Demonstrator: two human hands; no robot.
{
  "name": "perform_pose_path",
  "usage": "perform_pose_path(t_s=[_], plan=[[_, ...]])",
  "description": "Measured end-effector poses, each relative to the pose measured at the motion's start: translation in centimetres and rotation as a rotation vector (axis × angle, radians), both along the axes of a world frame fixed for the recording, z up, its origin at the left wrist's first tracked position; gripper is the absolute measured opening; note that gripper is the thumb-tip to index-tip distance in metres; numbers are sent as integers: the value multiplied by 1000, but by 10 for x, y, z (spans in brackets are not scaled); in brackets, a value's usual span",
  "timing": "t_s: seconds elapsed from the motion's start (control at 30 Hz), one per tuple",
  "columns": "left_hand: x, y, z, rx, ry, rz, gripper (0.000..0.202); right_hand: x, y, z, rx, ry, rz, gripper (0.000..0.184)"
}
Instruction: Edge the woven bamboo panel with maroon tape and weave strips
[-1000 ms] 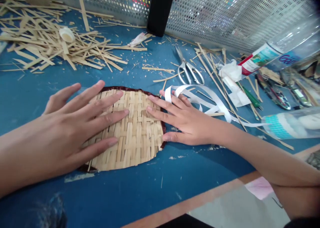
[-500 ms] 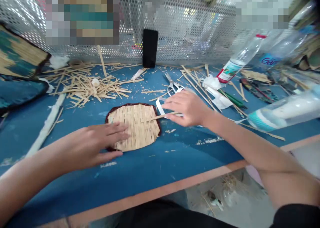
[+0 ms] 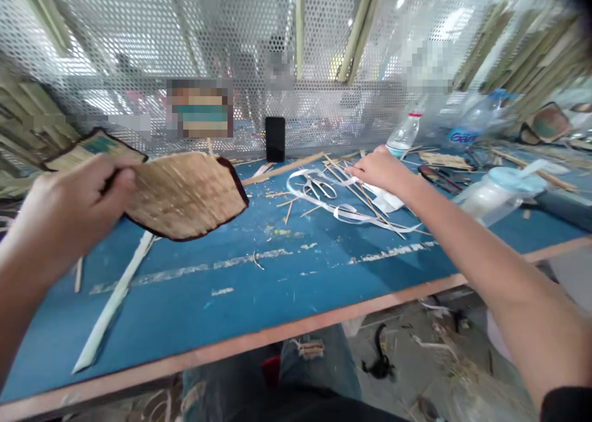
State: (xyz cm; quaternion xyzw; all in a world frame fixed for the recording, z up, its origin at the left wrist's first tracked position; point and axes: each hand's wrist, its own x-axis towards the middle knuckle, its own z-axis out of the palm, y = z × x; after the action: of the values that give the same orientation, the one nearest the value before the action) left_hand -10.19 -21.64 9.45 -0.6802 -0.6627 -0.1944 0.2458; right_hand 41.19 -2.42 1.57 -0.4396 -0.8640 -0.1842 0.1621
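My left hand (image 3: 99, 190) grips the left end of a woven panel (image 3: 189, 194) of flat pale strips with a dark bound edge, holding it tilted above the table. My right hand (image 3: 382, 169) reaches to the back right over thin wooden strips (image 3: 342, 172), its fingers drawn together; what they pinch is hidden. A white ribbon (image 3: 296, 190) lies in loops just left of and below that hand, around the white-handled scissors (image 3: 321, 187).
A black phone (image 3: 275, 139) leans on the perforated metal screen. A bottle with a red cap (image 3: 404, 135) and a jar with a blue lid (image 3: 504, 187) stand at the right. A pale stick (image 3: 113, 311) lies at the left on the blue table (image 3: 259, 298).
My left hand has gone from resting on the woven panel to lifting it, up and left. My right hand has left the panel's edge for the strips at the back right. The view has shifted.
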Motion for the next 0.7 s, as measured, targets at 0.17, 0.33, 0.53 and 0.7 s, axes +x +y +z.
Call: perform_pose_path(t_s=[0.17,0.33,0.53,0.7], plan=[[-38,-15,17,22,-147,94,41,26,8,0,94,238,-79,64],[-49,-26,32,-32,-296,60,38,-18,-19,28,71,323,-10,37],[-18,-11,57,36,-125,-197,45,-190,-97,39,-385,379,451,48],[4,3,73,0,-122,-284,48,-258,-116,19,-633,480,481,30]])
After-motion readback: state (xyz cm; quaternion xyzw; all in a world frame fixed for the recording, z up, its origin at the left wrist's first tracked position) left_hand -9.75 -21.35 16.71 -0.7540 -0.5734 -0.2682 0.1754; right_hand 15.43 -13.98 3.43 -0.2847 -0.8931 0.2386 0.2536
